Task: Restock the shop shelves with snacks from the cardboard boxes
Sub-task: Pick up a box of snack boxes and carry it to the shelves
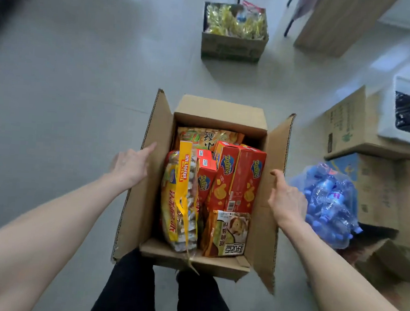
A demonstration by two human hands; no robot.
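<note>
The person's left hand [132, 162] is spread, fingers straight, its index fingertip over the edge of the left flap of an open brown cardboard box [144, 211]. The right hand [285, 200] is likewise spread, thumb raised, lying over the right flap; whether either hand actually presses the card cannot be told. The box stands on the grey floor [69, 97] just ahead of the person's black trouser legs [129, 291]. Packed inside are a long yellow bag of wrapped snacks [180, 202], upright red cartons [236, 179], an orange-green crinkled bag [207, 136] and a brown-and-green packet [227, 232]. Farther off stands a second cardboard box of yellow-wrapped goods [232, 46]. To the right lie a shrink-wrapped pack of blue-capped bottles [329, 203] and more cardboard cartons [346, 126].
</note>
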